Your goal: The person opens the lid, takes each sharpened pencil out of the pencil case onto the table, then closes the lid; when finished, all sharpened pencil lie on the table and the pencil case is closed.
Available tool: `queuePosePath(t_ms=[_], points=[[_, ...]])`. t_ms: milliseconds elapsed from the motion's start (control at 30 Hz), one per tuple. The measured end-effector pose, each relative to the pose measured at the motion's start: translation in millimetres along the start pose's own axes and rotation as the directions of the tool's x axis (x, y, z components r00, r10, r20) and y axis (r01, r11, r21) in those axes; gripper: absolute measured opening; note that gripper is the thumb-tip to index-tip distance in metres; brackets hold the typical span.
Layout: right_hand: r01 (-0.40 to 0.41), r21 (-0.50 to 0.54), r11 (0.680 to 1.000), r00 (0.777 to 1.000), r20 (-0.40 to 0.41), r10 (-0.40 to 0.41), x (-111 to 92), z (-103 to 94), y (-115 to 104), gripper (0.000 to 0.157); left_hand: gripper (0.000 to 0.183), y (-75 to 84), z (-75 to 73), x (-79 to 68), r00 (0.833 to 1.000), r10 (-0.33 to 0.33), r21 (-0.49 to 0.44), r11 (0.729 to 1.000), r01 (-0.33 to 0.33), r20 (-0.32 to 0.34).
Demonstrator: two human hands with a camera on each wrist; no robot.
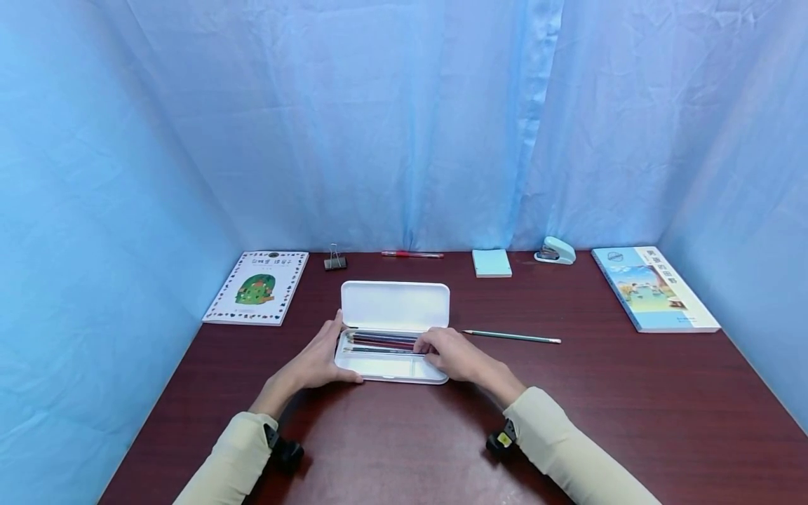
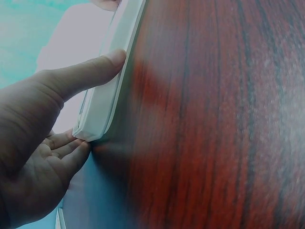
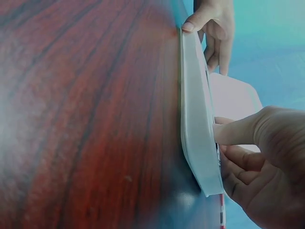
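An open white pencil case (image 1: 372,367) lies mid-table, its lid (image 1: 395,306) raised at the back. Several pencils (image 1: 381,339) lie lengthwise inside along the rear. In front of them is a separate dark pencil (image 1: 381,351), its right end running under the right fingers. My left hand (image 1: 318,360) grips the case's left end, thumb (image 2: 102,69) on the front wall and fingers around the corner. At the right end, my right hand (image 1: 459,355) reaches into the case and pinches the dark pencil; thumb (image 3: 238,131) and curled fingers partly hide it.
A green pencil (image 1: 514,337) lies right of the case. Along the back are a picture book (image 1: 259,287), a black binder clip (image 1: 335,262), a red pen (image 1: 413,254), a sticky-note pad (image 1: 492,264), a mint stapler (image 1: 556,250) and a thick book (image 1: 655,289). Blue curtains (image 1: 353,126) enclose the table.
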State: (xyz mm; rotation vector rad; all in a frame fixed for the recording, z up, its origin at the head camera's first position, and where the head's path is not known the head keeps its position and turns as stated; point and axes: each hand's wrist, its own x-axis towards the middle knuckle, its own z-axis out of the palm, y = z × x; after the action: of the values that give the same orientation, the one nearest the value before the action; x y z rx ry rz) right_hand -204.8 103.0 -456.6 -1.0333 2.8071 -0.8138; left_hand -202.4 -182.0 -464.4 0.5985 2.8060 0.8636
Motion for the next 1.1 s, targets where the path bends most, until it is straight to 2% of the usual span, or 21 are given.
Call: queuePosePath(t_ms=[133, 233, 400, 533, 667, 767, 933, 1100], points=[[0.01, 0.029, 1.0, 1.0, -0.029, -0.009, -0.5, 0.3, 1.8, 0.015, 0.13, -0.6, 0.0, 0.2, 1.0, -0.002, 0.002, 1.0, 0.002, 0.001], [0.005, 0.09, 0.996, 0.998, -0.064, 0.001, -3.9, -2.4, 5.5, 0.013, 0.13, -1.3, 0.8, 0.5, 1.0, -0.005, -0.002, 1.0, 0.005, 0.001], [-0.045, 0.173, 0.984, 0.991, -0.117, 0.066, -19.5, -20.1, 23.1, 0.011, 0.13, -1.4, 2.1, 1.4, 1.0, -0.004, 0.001, 1.0, 0.004, -0.002], [-0.086, 0.168, 0.982, 0.985, -0.132, 0.109, -43.9, -44.3, 44.3, 0.011, 0.13, -1.4, 1.6, 1.1, 1.0, 0.001, 0.0, 1.0, -0.001, -0.008], [-0.111, 0.135, 0.985, 0.98, -0.151, 0.132, -78.8, -66.0, 69.4, 0.011, 0.13, -1.1, 0.8, 0.2, 1.0, 0.006, -0.006, 1.0, -0.006, -0.01], [-0.164, 0.114, 0.98, 0.971, -0.156, 0.181, -105.9, -76.9, 87.8, 0.011, 0.13, -0.8, 0.8, -0.1, 1.0, 0.009, -0.014, 1.0, -0.009, -0.012], [-0.279, 0.076, 0.957, 0.945, -0.153, 0.288, -138.9, -82.0, 109.1, 0.012, 0.13, -1.0, 1.6, 0.4, 1.0, 0.008, -0.017, 1.0, -0.008, -0.011], [-0.322, 0.045, 0.946, 0.933, -0.154, 0.325, -151.3, -74.7, 119.5, 0.013, 0.13, -0.7, 1.4, 0.6, 1.0, -0.002, -0.014, 1.0, 0.002, -0.005]])
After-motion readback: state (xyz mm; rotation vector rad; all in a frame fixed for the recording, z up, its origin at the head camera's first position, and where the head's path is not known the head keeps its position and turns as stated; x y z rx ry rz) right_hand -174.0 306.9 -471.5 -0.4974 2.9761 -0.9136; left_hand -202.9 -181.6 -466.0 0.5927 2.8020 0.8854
